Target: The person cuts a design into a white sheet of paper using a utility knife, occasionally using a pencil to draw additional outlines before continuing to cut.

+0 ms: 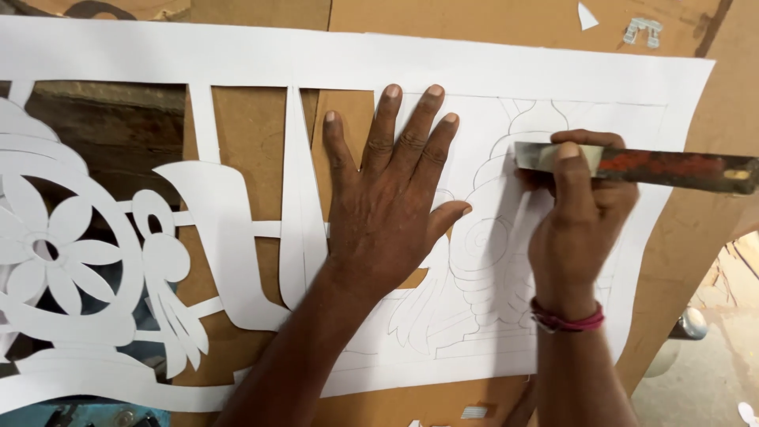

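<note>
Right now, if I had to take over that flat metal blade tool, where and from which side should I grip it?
Probably the reddish handle end, from the right. The right hand covers the pale blade end over the white paper; the handle juts free past its edge.

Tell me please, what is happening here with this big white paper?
A person is working on a white paper sheet that lies on brown board. The left hand presses flat on the sheet. The right hand holds a flat metal blade with a red handle against a pencilled bird drawing. The left part of the sheet is already cut into a flower pattern.
</note>
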